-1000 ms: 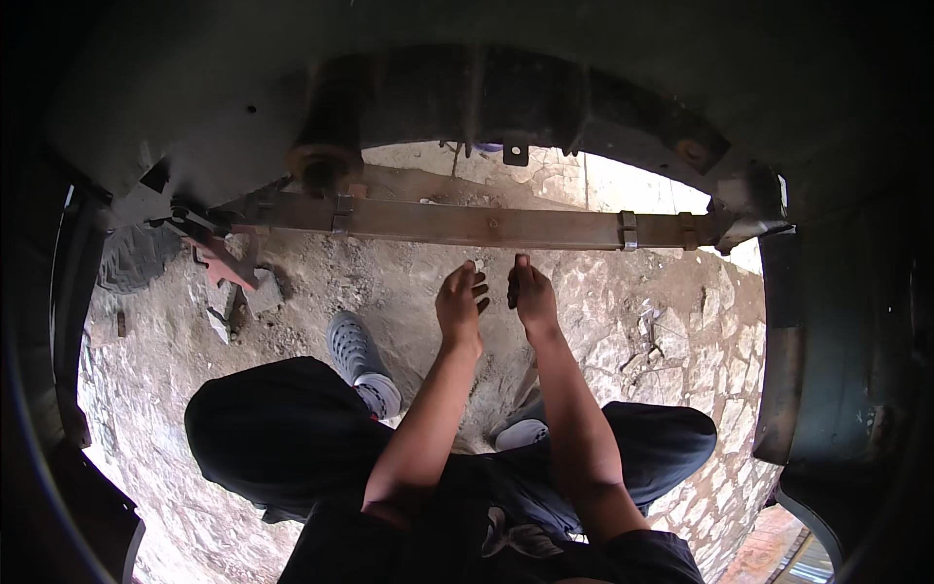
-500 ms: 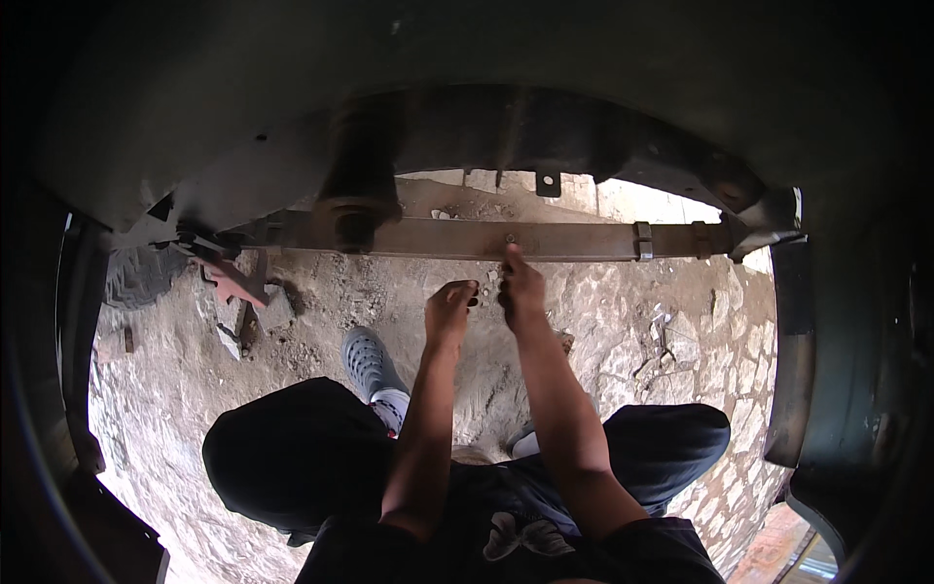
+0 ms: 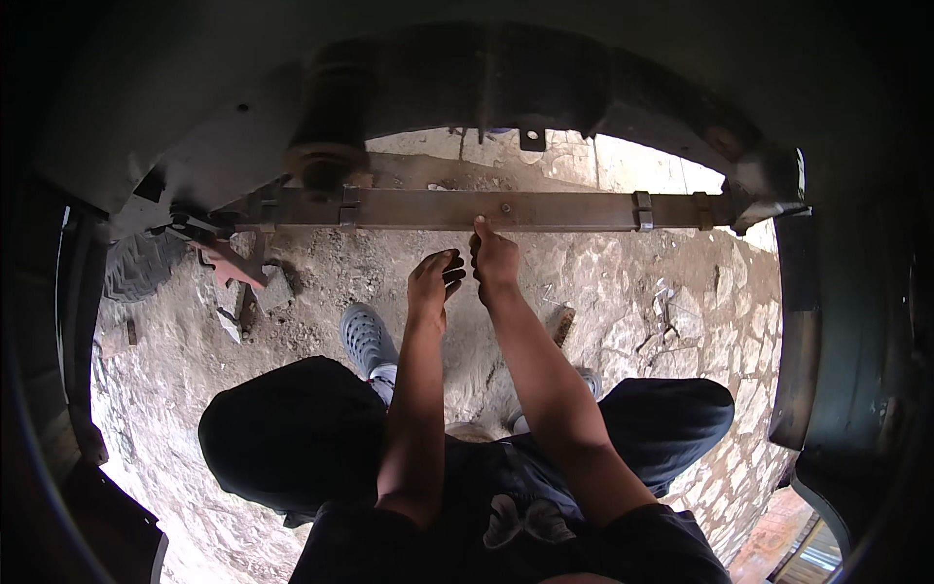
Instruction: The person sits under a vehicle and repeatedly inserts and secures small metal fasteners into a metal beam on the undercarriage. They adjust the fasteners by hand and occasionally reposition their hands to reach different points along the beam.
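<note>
A long brown steel leaf spring [image 3: 409, 208] runs across the view under a vehicle, with a small round bolt head [image 3: 506, 208] near its middle. My right hand [image 3: 494, 261] is raised just below it, its thumb tip at the bar's lower edge, left of the bolt head. The other fingers curl inward, and what they hold, if anything, is hidden. Close beside it on the left, my left hand [image 3: 428, 285] is open, with darkened fingers apart and nothing visible in them. It is nearest to my right hand and apart from the bar.
Metal clamps [image 3: 643, 211] wrap the leaf spring. A dark cylindrical part [image 3: 329, 161] hangs above it. At left lie a tyre [image 3: 141, 267], a reddish metal stand [image 3: 232, 265] and stone blocks [image 3: 276, 288]. Dark body panels [image 3: 856, 321] enclose both sides. My grey shoe [image 3: 366, 339] rests on rough ground.
Both hands have shifted slightly left and up in the view. The left hand's fingers have spread. The view has tilted, so the leaf spring sits higher and another clamp shows.
</note>
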A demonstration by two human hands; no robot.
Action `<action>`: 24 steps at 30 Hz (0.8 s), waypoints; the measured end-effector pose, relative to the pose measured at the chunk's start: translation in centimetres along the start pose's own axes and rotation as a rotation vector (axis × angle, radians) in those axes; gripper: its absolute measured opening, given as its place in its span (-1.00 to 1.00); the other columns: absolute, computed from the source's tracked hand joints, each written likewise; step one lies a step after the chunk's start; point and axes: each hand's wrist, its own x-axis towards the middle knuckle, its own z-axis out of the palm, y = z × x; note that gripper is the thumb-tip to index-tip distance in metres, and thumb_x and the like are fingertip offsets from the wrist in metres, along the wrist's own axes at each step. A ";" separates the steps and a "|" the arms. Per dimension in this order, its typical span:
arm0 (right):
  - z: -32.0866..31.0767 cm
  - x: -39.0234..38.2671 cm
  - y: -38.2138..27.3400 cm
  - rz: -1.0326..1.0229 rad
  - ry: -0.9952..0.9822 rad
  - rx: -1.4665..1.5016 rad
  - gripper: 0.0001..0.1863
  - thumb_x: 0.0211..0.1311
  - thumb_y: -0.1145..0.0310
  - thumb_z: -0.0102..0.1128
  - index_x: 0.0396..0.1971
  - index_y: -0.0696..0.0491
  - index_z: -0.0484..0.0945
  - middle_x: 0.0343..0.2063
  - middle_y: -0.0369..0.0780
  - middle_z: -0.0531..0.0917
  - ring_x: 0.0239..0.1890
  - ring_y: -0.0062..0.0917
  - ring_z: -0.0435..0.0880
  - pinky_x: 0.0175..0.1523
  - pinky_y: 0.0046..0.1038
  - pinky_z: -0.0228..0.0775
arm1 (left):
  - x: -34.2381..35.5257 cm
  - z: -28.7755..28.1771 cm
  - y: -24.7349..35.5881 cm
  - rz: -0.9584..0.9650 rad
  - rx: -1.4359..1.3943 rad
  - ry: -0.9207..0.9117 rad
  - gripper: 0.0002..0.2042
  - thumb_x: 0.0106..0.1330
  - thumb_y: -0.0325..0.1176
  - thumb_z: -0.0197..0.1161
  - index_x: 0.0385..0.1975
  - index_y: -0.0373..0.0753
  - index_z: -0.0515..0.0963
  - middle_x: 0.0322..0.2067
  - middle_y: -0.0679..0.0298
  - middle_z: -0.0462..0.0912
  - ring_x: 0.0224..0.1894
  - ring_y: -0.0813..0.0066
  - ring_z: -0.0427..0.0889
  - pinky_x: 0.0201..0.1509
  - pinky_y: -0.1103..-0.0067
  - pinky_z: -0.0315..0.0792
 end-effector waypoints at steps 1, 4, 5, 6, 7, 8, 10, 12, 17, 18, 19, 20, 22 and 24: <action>0.3 -0.1 0.0 -0.009 -0.003 0.040 -0.40 0.33 -0.17 0.35 -0.57 0.14 0.69 -0.67 -0.25 0.61 -0.61 -0.52 0.54 -0.40 -0.34 0.38 | -0.3 -0.1 0.0 -0.020 -0.015 -0.008 -0.70 0.49 -0.22 0.22 0.06 -0.23 0.67 -0.09 0.19 0.77 -0.11 0.42 0.72 0.04 0.47 0.55; -3.5 3.4 1.2 -0.190 0.182 -0.370 -0.41 0.35 -0.11 0.33 -0.58 0.17 0.73 -0.64 -0.22 0.66 -0.57 -0.48 0.57 -0.33 -0.33 0.42 | -1.0 -0.4 0.2 0.011 0.076 0.002 -0.69 0.48 -0.22 0.23 0.07 -0.23 0.66 -0.08 0.21 0.76 -0.12 0.42 0.71 0.04 0.47 0.54; -4.0 2.0 0.2 -0.100 0.251 -0.197 -0.42 0.40 -0.08 0.29 -0.56 0.18 0.76 -0.61 -0.17 0.71 -0.53 -0.45 0.62 -0.29 -0.27 0.43 | -1.1 -1.5 0.1 0.003 0.043 0.052 -0.69 0.47 -0.22 0.23 0.08 -0.23 0.66 -0.09 0.21 0.75 -0.12 0.43 0.71 0.04 0.47 0.54; -5.2 2.5 0.3 -0.143 0.249 -0.107 -0.45 0.42 -0.07 0.28 -0.54 0.15 0.74 -0.65 -0.24 0.62 -0.61 -0.52 0.51 -0.40 -0.35 0.32 | -1.1 -1.4 0.0 -0.005 0.008 0.082 -0.69 0.47 -0.22 0.24 0.08 -0.23 0.66 -0.09 0.22 0.75 -0.13 0.43 0.70 0.05 0.47 0.53; -5.9 2.9 0.4 -0.187 0.244 -0.018 -0.47 0.45 -0.06 0.27 -0.53 0.11 0.71 -0.69 -0.31 0.54 -0.69 -0.60 0.39 -0.51 -0.43 0.21 | -1.0 -1.2 0.0 -0.012 -0.028 0.113 -0.69 0.47 -0.22 0.24 0.08 -0.23 0.65 -0.10 0.23 0.75 -0.13 0.43 0.70 0.05 0.48 0.53; -5.8 2.6 0.2 -0.139 0.240 -0.017 -0.47 0.46 -0.06 0.26 -0.52 0.12 0.71 -0.69 -0.30 0.54 -0.68 -0.60 0.40 -0.51 -0.42 0.21 | -1.0 -0.9 -0.3 0.024 -0.032 0.120 -0.70 0.48 -0.23 0.21 0.08 -0.22 0.65 -0.11 0.24 0.75 -0.14 0.44 0.68 0.05 0.49 0.53; -3.2 1.1 -0.7 -0.039 0.225 -0.005 -0.46 0.47 -0.06 0.24 -0.51 0.13 0.71 -0.69 -0.30 0.54 -0.68 -0.61 0.40 -0.52 -0.41 0.22 | -0.8 -1.4 -0.9 0.041 -0.022 0.085 -0.70 0.50 -0.23 0.20 0.08 -0.22 0.65 -0.10 0.24 0.74 -0.14 0.44 0.68 0.05 0.49 0.53; -0.8 2.6 1.2 -0.153 0.085 -0.253 -0.48 0.52 -0.11 0.12 -0.44 0.01 0.75 -0.61 -0.15 0.66 -0.52 -0.38 0.65 -0.35 -0.28 0.42 | -0.9 0.1 -0.9 0.023 0.021 0.011 -0.70 0.52 -0.23 0.17 0.11 -0.21 0.64 -0.09 0.27 0.74 -0.11 0.47 0.68 0.04 0.50 0.53; -1.6 5.6 3.9 -0.571 0.078 -0.427 -0.42 0.46 -0.21 0.13 -0.46 0.00 0.78 -0.55 -0.08 0.74 -0.44 -0.28 0.76 -0.25 -0.25 0.53 | -0.9 0.1 -1.8 -0.010 0.248 -0.194 -0.66 0.55 -0.14 0.18 0.15 -0.18 0.62 -0.07 0.31 0.74 -0.09 0.53 0.69 0.03 0.53 0.52; -2.5 5.5 3.3 -0.480 0.128 -0.412 -0.41 0.42 -0.21 0.20 -0.50 0.05 0.77 -0.57 -0.11 0.74 -0.47 -0.32 0.74 -0.27 -0.27 0.51 | -1.0 -0.2 -1.3 0.002 0.261 -0.166 -0.65 0.54 -0.14 0.20 0.15 -0.20 0.62 -0.07 0.29 0.75 -0.08 0.51 0.70 0.04 0.52 0.53; -3.8 5.5 2.6 -0.389 0.185 -0.396 -0.39 0.38 -0.20 0.27 -0.54 0.10 0.76 -0.60 -0.14 0.73 -0.50 -0.36 0.71 -0.28 -0.29 0.48 | -1.1 -0.6 -1.4 0.003 0.270 -0.144 -0.65 0.53 -0.14 0.22 0.15 -0.21 0.62 -0.06 0.27 0.75 -0.07 0.48 0.70 0.04 0.51 0.53; -3.6 2.9 0.7 -0.254 0.225 -0.321 -0.39 0.37 -0.17 0.31 -0.58 0.13 0.76 -0.62 -0.16 0.73 -0.51 -0.37 0.71 -0.28 -0.30 0.48 | -1.1 -2.5 -1.4 0.017 0.232 -0.103 -0.64 0.53 -0.14 0.23 0.15 -0.23 0.61 -0.07 0.25 0.75 -0.07 0.47 0.71 0.05 0.50 0.54; -4.7 2.6 -0.5 -0.220 0.265 -0.186 -0.39 0.38 -0.15 0.29 -0.60 0.13 0.76 -0.63 -0.16 0.72 -0.51 -0.37 0.70 -0.26 -0.29 0.48 | -0.6 -1.7 -1.9 0.046 0.135 -0.118 -0.63 0.52 -0.15 0.25 0.16 -0.25 0.61 -0.07 0.21 0.75 -0.08 0.43 0.71 0.06 0.48 0.55; -4.7 3.0 -0.4 -0.184 0.307 -0.128 -0.38 0.40 -0.17 0.25 -0.60 0.12 0.75 -0.64 -0.16 0.70 -0.51 -0.37 0.70 -0.22 -0.27 0.48 | 0.0 -1.2 -2.2 0.043 0.066 -0.114 -0.62 0.52 -0.16 0.25 0.16 -0.27 0.60 -0.06 0.17 0.75 -0.08 0.40 0.72 0.08 0.46 0.56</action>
